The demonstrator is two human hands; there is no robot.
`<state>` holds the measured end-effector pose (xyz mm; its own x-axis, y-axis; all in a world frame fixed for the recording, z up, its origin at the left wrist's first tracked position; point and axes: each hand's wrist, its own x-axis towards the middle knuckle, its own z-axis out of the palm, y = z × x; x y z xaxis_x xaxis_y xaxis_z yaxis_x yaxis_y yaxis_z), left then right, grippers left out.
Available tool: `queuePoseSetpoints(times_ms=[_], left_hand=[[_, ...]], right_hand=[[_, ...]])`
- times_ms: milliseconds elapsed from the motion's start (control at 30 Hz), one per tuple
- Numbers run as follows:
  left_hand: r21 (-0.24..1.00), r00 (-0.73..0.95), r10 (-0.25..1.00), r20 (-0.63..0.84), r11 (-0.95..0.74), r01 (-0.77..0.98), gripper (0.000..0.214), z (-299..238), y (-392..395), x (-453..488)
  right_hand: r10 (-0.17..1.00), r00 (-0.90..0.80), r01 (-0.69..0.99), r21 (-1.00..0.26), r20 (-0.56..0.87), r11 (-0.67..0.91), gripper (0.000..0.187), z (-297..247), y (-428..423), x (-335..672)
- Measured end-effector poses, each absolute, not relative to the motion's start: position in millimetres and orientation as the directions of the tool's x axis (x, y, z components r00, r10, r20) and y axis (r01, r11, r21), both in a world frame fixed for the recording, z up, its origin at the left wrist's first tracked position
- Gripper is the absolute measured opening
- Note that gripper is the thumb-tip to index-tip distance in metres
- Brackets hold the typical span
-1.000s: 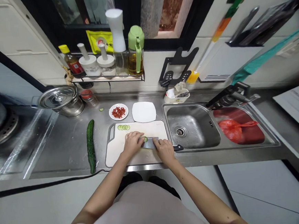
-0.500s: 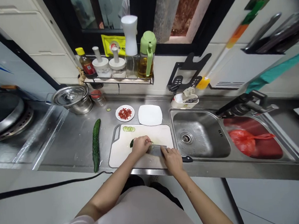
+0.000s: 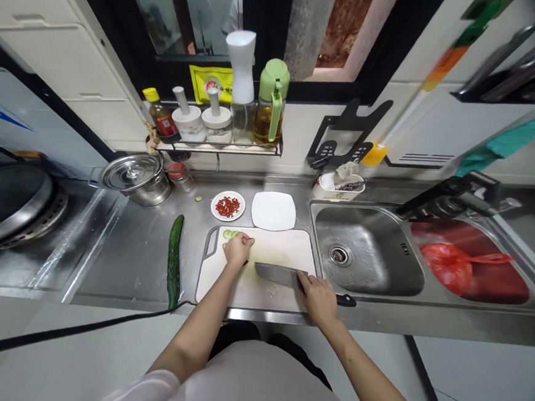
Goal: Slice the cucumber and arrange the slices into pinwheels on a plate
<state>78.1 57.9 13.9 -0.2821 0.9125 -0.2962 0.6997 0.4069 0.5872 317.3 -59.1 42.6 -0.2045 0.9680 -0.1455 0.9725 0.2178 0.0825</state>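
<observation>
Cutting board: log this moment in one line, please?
Left hand: at cucumber slices, apparently pinching thin slice | Right hand: holding knife, blade over cutting board | Whole cucumber: left of board | Square white plate: behind board

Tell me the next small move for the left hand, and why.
I'd probably have the left hand set down the small cucumber piece it seems to pinch beside the cucumber slices. The hand is right by those slices near the far edge of the cutting board, while the right hand holds the broad-bladed knife apart from it.
</observation>
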Motion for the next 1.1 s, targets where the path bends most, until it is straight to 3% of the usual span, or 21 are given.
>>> queuePoseSetpoints(times_ms=[367,867,967,1100], left_hand=[[0.463,-0.315,0.924,-0.217,0.382,0.8,0.015,2,77,62],[0.431,-0.297,0.942,-0.158,0.337,0.837,0.018,0,81,59],[0.46,-0.305,0.94,-0.153,0.341,0.82,0.018,1,79,59],[0.604,-0.415,0.903,-0.116,0.396,0.692,0.02,0,72,56]], right_hand=[[0.968,-0.176,0.98,0.066,-0.18,0.19,0.038,43,-56,318],[0.965,-0.157,0.983,0.059,-0.212,0.173,0.039,46,-52,316],[0.963,-0.156,0.983,0.061,-0.218,0.173,0.039,44,-52,317],[0.966,-0.149,0.985,0.057,-0.211,0.164,0.039,42,-52,318]])
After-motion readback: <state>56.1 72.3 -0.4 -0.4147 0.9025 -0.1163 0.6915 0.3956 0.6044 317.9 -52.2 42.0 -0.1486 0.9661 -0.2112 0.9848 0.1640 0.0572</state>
